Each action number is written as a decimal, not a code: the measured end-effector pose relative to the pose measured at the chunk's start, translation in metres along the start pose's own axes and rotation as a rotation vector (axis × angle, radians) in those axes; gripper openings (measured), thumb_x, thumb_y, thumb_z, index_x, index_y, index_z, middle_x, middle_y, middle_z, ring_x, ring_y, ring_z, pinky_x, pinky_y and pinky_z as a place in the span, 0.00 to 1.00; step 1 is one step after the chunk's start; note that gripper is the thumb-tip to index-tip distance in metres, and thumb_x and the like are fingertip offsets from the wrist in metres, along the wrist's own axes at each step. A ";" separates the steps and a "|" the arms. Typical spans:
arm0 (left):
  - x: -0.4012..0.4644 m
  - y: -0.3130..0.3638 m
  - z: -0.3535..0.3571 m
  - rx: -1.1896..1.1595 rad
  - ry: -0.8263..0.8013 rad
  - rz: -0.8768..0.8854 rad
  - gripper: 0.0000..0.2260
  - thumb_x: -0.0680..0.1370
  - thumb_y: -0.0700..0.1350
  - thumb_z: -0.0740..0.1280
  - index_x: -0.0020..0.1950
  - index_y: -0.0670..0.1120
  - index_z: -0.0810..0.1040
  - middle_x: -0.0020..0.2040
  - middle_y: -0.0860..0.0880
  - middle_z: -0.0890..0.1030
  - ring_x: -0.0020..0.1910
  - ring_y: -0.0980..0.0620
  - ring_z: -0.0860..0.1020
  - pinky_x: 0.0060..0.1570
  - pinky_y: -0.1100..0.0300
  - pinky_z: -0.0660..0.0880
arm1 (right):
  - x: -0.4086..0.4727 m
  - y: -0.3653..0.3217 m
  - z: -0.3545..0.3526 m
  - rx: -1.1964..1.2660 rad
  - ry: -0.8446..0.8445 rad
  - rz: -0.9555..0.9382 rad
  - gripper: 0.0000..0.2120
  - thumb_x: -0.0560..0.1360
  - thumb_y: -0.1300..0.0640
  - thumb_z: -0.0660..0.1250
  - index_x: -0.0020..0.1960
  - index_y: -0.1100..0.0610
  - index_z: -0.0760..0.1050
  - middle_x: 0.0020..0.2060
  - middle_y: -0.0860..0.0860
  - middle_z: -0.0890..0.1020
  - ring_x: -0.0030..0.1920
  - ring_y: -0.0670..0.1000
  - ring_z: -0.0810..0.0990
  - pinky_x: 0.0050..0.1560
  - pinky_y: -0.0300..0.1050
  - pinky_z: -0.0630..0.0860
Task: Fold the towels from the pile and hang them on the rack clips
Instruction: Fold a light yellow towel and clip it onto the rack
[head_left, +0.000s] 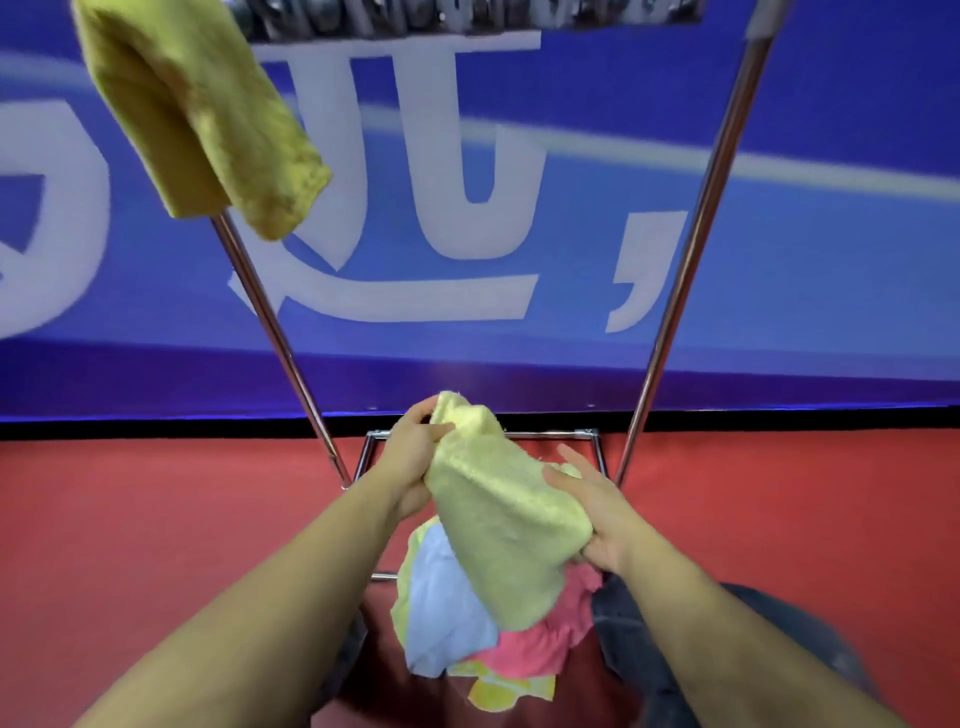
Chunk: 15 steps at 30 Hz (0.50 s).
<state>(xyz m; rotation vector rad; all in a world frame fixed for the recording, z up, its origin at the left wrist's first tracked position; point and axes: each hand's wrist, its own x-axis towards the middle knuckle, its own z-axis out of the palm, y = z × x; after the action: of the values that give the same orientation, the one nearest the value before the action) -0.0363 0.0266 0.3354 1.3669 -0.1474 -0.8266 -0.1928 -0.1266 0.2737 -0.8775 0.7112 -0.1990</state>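
Towel (506, 512) — pale yellow — pinched at its far end by left hand (415, 457); right hand (597, 506) grips its near-right edge above the pile (467, 623).

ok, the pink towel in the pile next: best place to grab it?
Pinch the pink towel at its crumpled right edge, coming from above right. That side lies exposed; its left tucks beside the pale blue towel, and the yellow towel held by both hands hangs over its top.
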 end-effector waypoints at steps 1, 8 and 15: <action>-0.003 0.011 0.002 -0.025 -0.004 0.020 0.18 0.80 0.30 0.61 0.65 0.47 0.78 0.56 0.39 0.84 0.47 0.43 0.84 0.43 0.53 0.82 | -0.006 -0.004 0.003 -0.054 -0.013 -0.029 0.37 0.79 0.64 0.69 0.82 0.50 0.57 0.62 0.49 0.78 0.56 0.56 0.84 0.51 0.52 0.83; -0.034 0.057 0.015 -0.079 -0.397 -0.137 0.14 0.75 0.41 0.67 0.60 0.42 0.78 0.53 0.40 0.79 0.49 0.41 0.80 0.51 0.51 0.78 | -0.031 -0.041 0.025 0.057 -0.188 0.098 0.24 0.78 0.38 0.68 0.65 0.53 0.77 0.54 0.56 0.85 0.52 0.56 0.86 0.54 0.52 0.82; -0.059 0.052 0.003 -0.099 -0.413 -0.250 0.18 0.80 0.59 0.66 0.57 0.45 0.81 0.59 0.44 0.83 0.56 0.43 0.83 0.58 0.50 0.78 | -0.041 -0.060 0.071 -0.066 -0.210 -0.040 0.43 0.64 0.47 0.83 0.74 0.55 0.71 0.67 0.62 0.79 0.62 0.60 0.83 0.62 0.57 0.79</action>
<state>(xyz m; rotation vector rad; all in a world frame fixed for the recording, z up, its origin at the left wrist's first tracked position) -0.0576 0.0575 0.4041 1.1203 -0.2555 -1.3063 -0.1705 -0.1017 0.3693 -0.9607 0.5070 -0.1173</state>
